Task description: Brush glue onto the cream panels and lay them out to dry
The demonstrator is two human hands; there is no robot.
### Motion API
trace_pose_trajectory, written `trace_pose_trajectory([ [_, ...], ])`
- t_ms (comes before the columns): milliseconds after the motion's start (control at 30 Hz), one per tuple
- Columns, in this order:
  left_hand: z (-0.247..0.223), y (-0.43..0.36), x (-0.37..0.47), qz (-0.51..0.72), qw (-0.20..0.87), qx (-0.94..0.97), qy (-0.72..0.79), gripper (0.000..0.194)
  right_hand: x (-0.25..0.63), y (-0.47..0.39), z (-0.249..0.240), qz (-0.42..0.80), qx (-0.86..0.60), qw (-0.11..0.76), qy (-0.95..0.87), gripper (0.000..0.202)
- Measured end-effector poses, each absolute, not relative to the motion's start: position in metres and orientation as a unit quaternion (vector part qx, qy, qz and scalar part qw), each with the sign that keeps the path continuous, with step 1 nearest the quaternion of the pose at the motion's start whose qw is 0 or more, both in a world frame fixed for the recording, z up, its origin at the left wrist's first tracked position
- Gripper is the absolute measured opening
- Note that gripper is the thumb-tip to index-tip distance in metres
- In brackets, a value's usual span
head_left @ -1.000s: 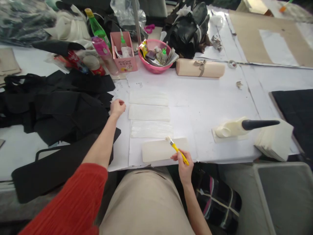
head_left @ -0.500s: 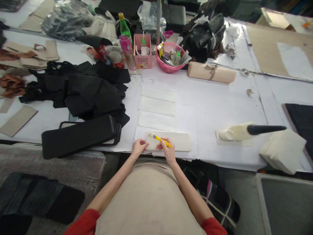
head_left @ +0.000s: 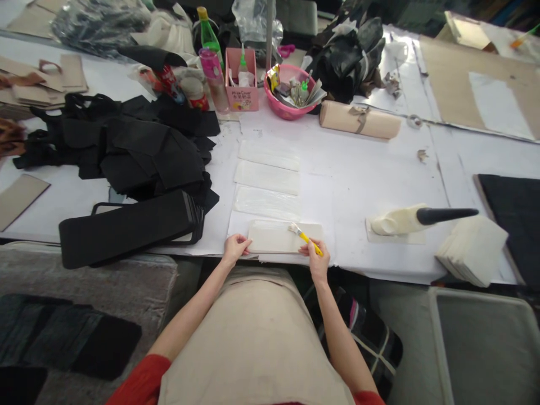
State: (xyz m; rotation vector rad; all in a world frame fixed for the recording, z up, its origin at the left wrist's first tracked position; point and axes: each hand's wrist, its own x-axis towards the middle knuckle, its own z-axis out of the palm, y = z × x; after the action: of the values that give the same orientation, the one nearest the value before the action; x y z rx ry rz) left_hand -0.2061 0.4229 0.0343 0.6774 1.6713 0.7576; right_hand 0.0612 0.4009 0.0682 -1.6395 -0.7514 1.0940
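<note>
In my right hand [head_left: 317, 260] is a small paintbrush [head_left: 307, 238] with a yellow handle, its bristles resting on a cream rectangular panel [head_left: 274, 239] at the table's front edge. A wet-looking streak runs along the panel's upper side. My left hand [head_left: 237, 249] pinches the panel's left end between thumb and fingers. Beyond the panel, three pale, shiny strips [head_left: 266, 201] lie in a column on white paper. To the right, a cream glue bottle [head_left: 399, 220] with a black nozzle lies on its side on a small card.
Black cut pieces [head_left: 139, 149] heap up on the left, with a stack of long black panels [head_left: 126, 228] before them. Farther back stand a pink basin [head_left: 289, 115], a pink box [head_left: 242, 98] and a green bottle [head_left: 208, 36]. Cream pieces [head_left: 472, 253] are stacked at right.
My right hand has swept the brush rightward along the panel, from its left end to past its middle. My left hand stays at the left end. The whole view has shifted slightly.
</note>
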Motion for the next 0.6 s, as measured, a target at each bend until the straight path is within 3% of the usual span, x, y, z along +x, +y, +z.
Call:
trace_pose_trajectory([
  [200, 0.037, 0.426, -0.209, 0.305, 0.575, 0.289, 0.702, 0.033, 0.095, 0.383, 0.08, 0.314, -0.737, 0.497, -0.334, 0.033],
  [400, 0.039, 0.427, -0.215, 0.279, 0.592, 0.287, 0.699, 0.04, 0.103, 0.391, 0.096, 0.32, -0.701, 0.556, -0.311, 0.035],
  [600, 0.038, 0.43, -0.218, 0.244, 0.607, 0.304, 0.692, 0.047, 0.226, 0.414, 0.102, 0.197, -0.751, 0.572, -0.264, 0.039],
])
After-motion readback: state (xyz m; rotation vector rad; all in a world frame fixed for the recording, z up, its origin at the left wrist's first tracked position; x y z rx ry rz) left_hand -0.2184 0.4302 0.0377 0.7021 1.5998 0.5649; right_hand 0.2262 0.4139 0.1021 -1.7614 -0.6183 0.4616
